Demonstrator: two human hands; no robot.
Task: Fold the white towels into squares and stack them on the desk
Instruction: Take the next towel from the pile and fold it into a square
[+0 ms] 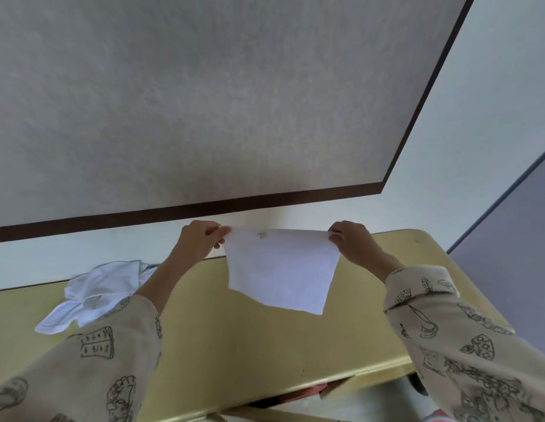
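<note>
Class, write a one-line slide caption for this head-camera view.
Left hand and right hand pinch a white towel taut above the desk; unfolded towels wait.

Two hands point(201, 239) point(353, 242), one held towel point(283, 269), perhaps several crumpled towels point(94, 293), one desk point(234, 345)

Perhaps a plain home room (view tilted): yellow-green desk point(234, 345) against dark-trimmed wall point(204, 102).

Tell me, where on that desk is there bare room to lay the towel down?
The widest bare patch of the yellow desk lies under the held towel, between the two sleeves and out to the near edge. The right end is bare too. The left side is crowded by the heap of unfolded white towels.
</note>
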